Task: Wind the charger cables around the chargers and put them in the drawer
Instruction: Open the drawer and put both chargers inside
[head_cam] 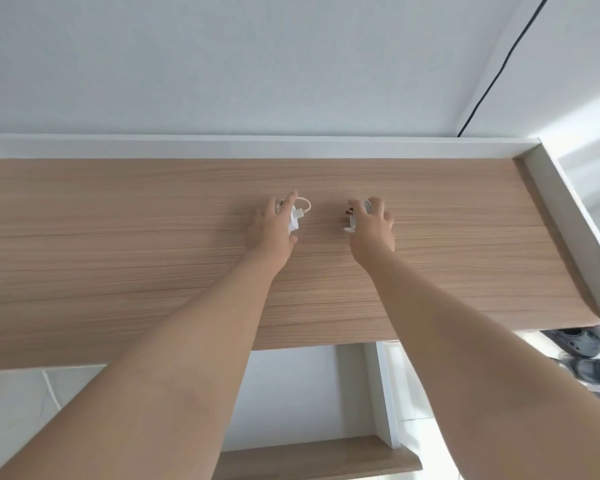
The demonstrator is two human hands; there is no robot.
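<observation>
Two white chargers lie on the wooden surface [118, 271], well apart from the edges and near each other. The left hand [274, 226] is closed around the left charger [294, 221]; a short loop of white cable [305, 204] stands out past the fingers, so the winding looks nearly complete there. The right hand [373, 233] grips the right charger [351, 220], of which only a small white part and something dark red at its top show. Whether its cable is wound, I cannot tell, because the hand covers it.

I judge both chargers to be light, hard plastic blocks, not fragile, with smooth sides that may slip a little. The cable is thin and soft but springy, so a wound coil will probably try to open again. The best hold is therefore across the body and over the windings together, with the thumb pressing the loose end.

Count: two chargers, two hands, one cable loop visible. No drawer can be clearly seen; below the surface there is an open compartment with a wooden shelf [312, 459]. Some dark shoes [582, 344] lie at the right.
</observation>
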